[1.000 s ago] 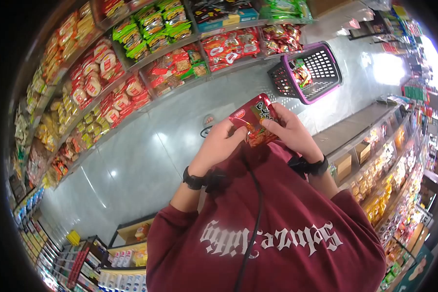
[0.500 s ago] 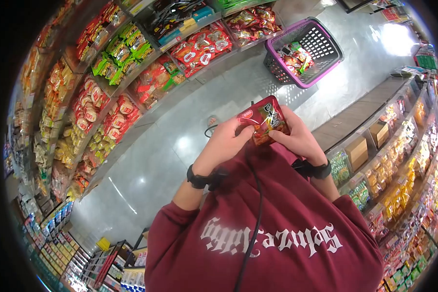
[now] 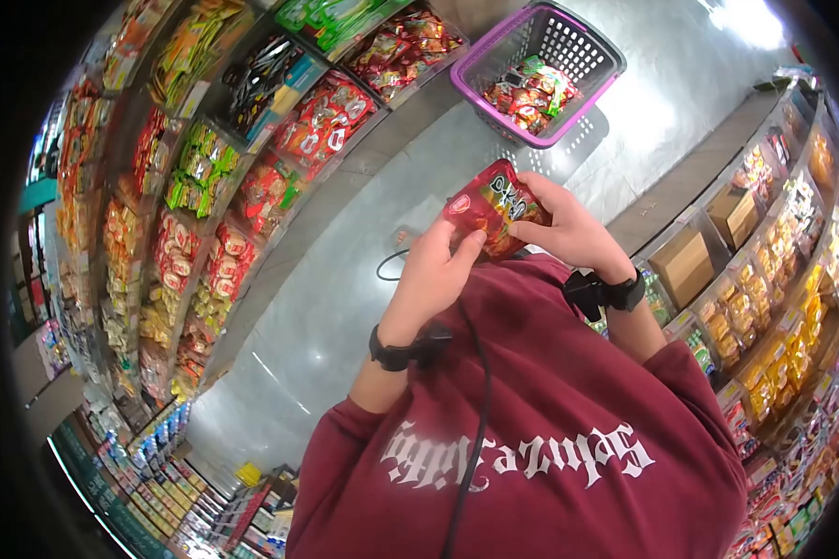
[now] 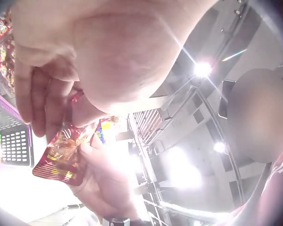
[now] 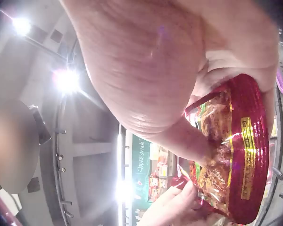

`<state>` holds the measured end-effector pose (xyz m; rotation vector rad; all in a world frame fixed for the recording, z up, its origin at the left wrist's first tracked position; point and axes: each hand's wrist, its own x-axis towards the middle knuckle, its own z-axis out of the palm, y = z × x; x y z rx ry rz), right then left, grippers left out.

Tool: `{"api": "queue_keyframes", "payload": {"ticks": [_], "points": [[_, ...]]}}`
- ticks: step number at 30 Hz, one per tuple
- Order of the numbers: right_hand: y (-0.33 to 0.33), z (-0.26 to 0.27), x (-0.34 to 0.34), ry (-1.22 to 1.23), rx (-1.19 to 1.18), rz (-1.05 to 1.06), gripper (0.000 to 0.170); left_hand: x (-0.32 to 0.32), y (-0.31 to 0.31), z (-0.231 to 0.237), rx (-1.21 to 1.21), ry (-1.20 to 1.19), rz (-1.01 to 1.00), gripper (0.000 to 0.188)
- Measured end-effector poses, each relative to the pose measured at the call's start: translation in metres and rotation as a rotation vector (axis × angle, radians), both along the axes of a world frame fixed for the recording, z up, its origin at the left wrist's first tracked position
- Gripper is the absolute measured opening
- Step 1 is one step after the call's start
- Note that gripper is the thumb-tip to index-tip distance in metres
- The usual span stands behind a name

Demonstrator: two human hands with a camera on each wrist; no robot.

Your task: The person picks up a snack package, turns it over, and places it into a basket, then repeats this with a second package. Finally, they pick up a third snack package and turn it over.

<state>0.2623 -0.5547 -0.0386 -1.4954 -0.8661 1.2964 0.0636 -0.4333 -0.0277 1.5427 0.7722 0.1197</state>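
A shiny red snack packet [image 3: 497,207] with a pale logo and dark lettering is held in front of the chest between both hands. My left hand [image 3: 429,275] pinches its left side, thumb on the printed face. On the opposite side my right hand [image 3: 573,228] grips the packet, its thumb pressed on the front and its fingers behind. In the right wrist view, the packet [image 5: 247,150] shows a clear window with brown food and a gold-printed red band. The left wrist view has the packet [image 4: 61,162] below the fingers.
A purple-rimmed black shopping basket [image 3: 583,58] stands on the grey floor ahead, with several snack packets [image 3: 531,98] inside. Shelves of bagged snacks [image 3: 326,126] line the left. Another shelf, with cardboard boxes [image 3: 685,265] and yellow bags [image 3: 783,363], runs along the right. A cable hangs down the maroon sweatshirt [image 3: 569,373].
The head view has turned and moved, so the basket now sits farther left and higher in view and the left shelves have swung steeper. Both hands keep hold of the packet.
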Motion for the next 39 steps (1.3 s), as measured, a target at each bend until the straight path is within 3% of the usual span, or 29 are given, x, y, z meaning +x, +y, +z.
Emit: {"api": "queue_keyframes", "payload": {"ticks": [7, 13, 16, 22, 31, 34, 37, 39], "points": [[-0.032, -0.007, -0.002, 0.129, -0.03, -0.138, 0.05, 0.017, -0.012, -0.012, -0.121, 0.003, -0.084, 0.035], [-0.021, -0.003, -0.02, 0.221, 0.01, -0.182, 0.049, 0.006, 0.002, -0.006, -0.129, -0.037, -0.107, 0.033], [-0.005, -0.003, -0.036, 0.129, 0.017, -0.167, 0.047, -0.014, 0.019, -0.014, -0.058, -0.032, -0.132, 0.031], [0.037, -0.007, -0.089, -0.037, -0.014, -0.136, 0.043, -0.075, 0.065, -0.026, -0.217, -0.061, -0.099, 0.03], [0.125, 0.002, -0.189, 0.02, -0.083, -0.067, 0.044, -0.179, 0.141, -0.042, -0.381, -0.194, -0.02, 0.03], [0.143, 0.016, -0.207, 0.02, -0.186, -0.012, 0.045, -0.198, 0.158, -0.044, -0.437, -0.176, -0.031, 0.03], [0.151, 0.018, -0.221, -0.002, -0.192, -0.09, 0.044, -0.204, 0.168, -0.043, -0.525, -0.21, -0.027, 0.031], [0.155, 0.024, -0.22, -0.12, -0.227, -0.045, 0.046, -0.203, 0.17, -0.049, -0.516, -0.222, -0.043, 0.031]]}}
